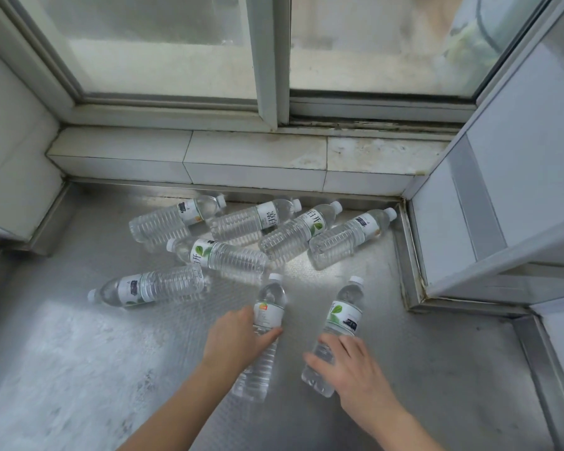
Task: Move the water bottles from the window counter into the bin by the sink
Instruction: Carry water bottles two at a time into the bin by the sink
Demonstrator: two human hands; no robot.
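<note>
left hand [236, 336] wraps around one lying bottle [261, 336] on the steel counter [79, 353], right hand [352, 362] curls over the bottle beside it [337, 323], and six more bottles [228, 255] lie just beyond, under the window [274, 60].

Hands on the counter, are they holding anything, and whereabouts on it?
Each grips a lying water bottle: left hand around the left bottle just below its label, right hand over the right bottle at its ribbed lower body.

Soft daylight enters through the frosted sliding window [209, 43] at twelve o'clock, glaring off the embossed steel counter [79, 353]; wide-angle distortion bends edges.
</note>
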